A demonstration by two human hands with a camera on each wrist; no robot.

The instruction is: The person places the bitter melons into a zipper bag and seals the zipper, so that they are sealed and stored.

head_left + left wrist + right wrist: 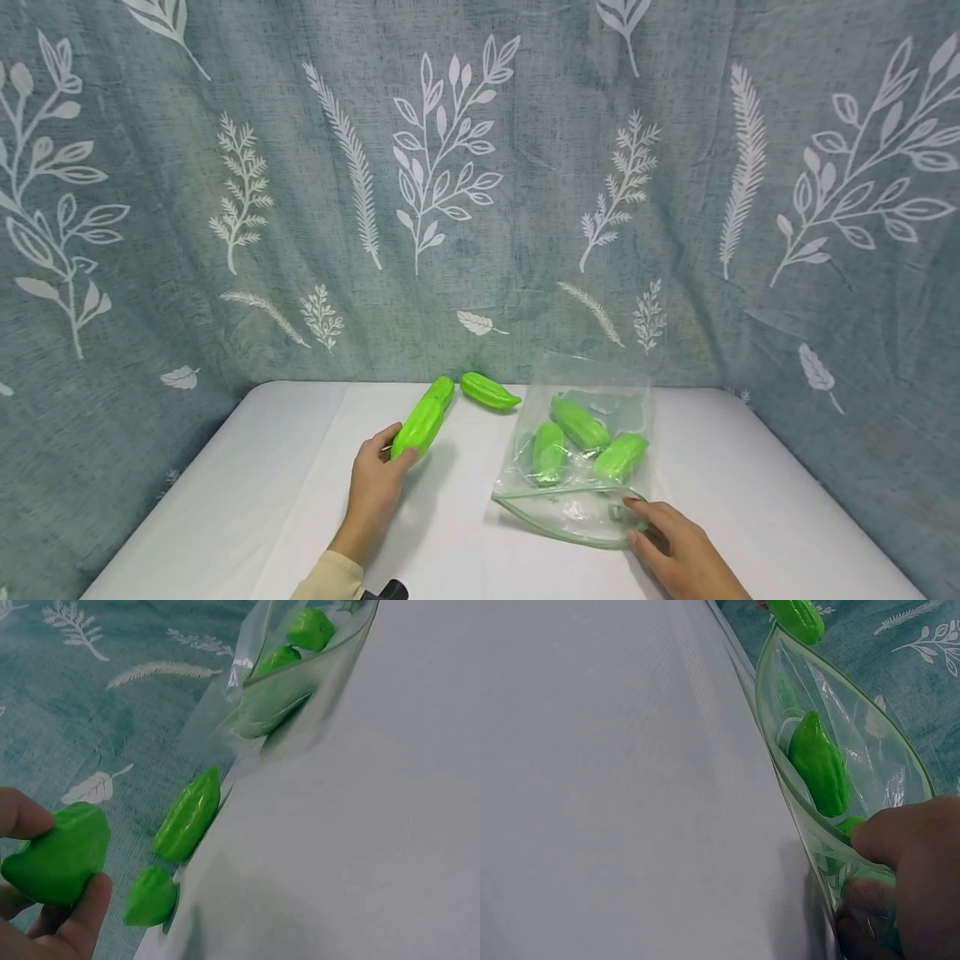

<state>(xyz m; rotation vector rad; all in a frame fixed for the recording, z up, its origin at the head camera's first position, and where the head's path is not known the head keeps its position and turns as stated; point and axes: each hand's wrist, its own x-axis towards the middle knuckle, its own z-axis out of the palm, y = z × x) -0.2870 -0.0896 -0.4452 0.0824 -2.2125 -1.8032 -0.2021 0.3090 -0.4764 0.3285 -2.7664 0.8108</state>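
Note:
My left hand (375,471) grips a bright green, ridged gourd-shaped vegetable (420,427) between thumb and fingers, raised over the white table. In the left wrist view its blunt end (64,855) faces the camera. Right of it lies a clear zip bag (525,467) with a green-edged mouth towards me. Three similar vegetables are inside, one of them the upright green vegetable (549,454). My right hand (678,542) pinches the right side of the bag's mouth, holding it apart; in the right wrist view, the thumb and fingers (907,832) partly cover the bag's edge.
Two more green vegetables lie at the table's back edge: one (446,387) partly behind the held one, the other (490,392) to its right. A teal curtain (480,167) with white leaf prints hangs behind and at both sides of the white table (285,467).

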